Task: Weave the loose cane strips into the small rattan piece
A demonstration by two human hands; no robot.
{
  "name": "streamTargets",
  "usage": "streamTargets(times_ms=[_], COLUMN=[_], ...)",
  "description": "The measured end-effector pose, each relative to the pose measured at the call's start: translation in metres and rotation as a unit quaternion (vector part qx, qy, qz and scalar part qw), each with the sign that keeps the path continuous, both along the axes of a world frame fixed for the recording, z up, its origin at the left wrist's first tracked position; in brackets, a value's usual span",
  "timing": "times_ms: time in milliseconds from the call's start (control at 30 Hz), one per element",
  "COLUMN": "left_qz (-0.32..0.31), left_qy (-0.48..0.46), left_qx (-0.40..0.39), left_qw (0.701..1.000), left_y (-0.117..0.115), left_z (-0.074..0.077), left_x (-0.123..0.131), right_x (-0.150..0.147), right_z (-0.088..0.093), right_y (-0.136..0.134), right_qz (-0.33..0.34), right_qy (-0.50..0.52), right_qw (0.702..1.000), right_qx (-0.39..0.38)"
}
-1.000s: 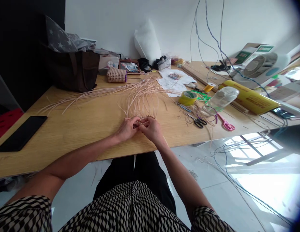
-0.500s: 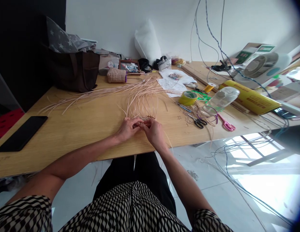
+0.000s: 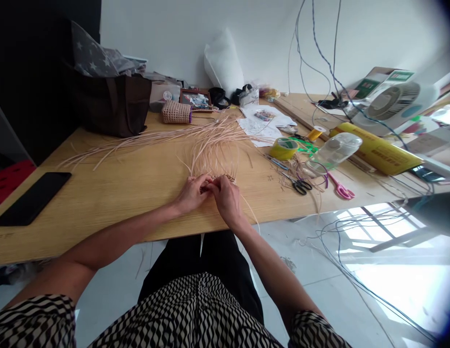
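A woven strip [image 3: 228, 178] with many long pale strands [image 3: 214, 145] fanning away from it lies near the front edge of the wooden table. My left hand [image 3: 193, 194] pinches the near side of the weave. Close against it, my right hand [image 3: 227, 197] has its fingers closed at the same piece, the fingertips of both hands meeting. One thin loose strand [image 3: 252, 212] curves down past my right wrist over the table edge. Fingers hide most of the woven part.
A black phone [image 3: 32, 199] lies at the left, a dark bag [image 3: 116, 104] behind. A woven pouch [image 3: 176, 112] and papers [image 3: 263, 126] sit farther back. Black scissors [image 3: 301, 186], pink scissors [image 3: 343, 189], yellow tape [image 3: 283, 149], a plastic bottle [image 3: 336, 151] and a fan [image 3: 395, 104] are right.
My right hand has shifted slightly left and turned, its fingers bunched closer to my left fingertips. My left hand has barely moved. The view has shifted slightly.
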State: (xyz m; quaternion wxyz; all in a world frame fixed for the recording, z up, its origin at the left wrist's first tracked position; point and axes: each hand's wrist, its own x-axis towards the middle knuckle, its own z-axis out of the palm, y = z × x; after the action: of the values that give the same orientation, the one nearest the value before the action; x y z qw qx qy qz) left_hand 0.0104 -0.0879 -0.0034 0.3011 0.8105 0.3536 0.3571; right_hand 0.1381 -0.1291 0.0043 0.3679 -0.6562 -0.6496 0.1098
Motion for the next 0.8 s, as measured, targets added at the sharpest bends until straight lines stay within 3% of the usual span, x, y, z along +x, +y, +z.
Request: streamTargets(times_ms=[200, 333, 467, 667, 800], left_qz=[-0.003, -0.001, 0.028, 0.025, 0.024], left_qy=[-0.012, -0.030, -0.001, -0.010, -0.017], left_qx=[-0.027, -0.061, -0.039, -0.055, -0.078], left_qw=[1.000, 0.998, 0.999, 0.998, 0.997], left_y=[0.000, 0.001, 0.001, -0.001, 0.000], left_z=[0.000, -0.001, 0.001, 0.002, 0.002], left_x=[-0.001, -0.001, -0.001, 0.000, 0.000], right_x=[0.015, 0.024, 0.022, 0.010, 0.009], right_z=[0.017, 0.028, 0.037, 0.057, 0.067], right_y=[0.009, 0.016, 0.021, 0.027, 0.033], right_qz=[0.081, 0.092, 0.106, 0.137, 0.170], right_qy=[-0.006, -0.064, -0.138, -0.269, -0.244], right_qw=[0.996, 0.993, 0.984, 0.948, 0.943], right_qx=[-0.040, -0.038, -0.022, -0.103, -0.152])
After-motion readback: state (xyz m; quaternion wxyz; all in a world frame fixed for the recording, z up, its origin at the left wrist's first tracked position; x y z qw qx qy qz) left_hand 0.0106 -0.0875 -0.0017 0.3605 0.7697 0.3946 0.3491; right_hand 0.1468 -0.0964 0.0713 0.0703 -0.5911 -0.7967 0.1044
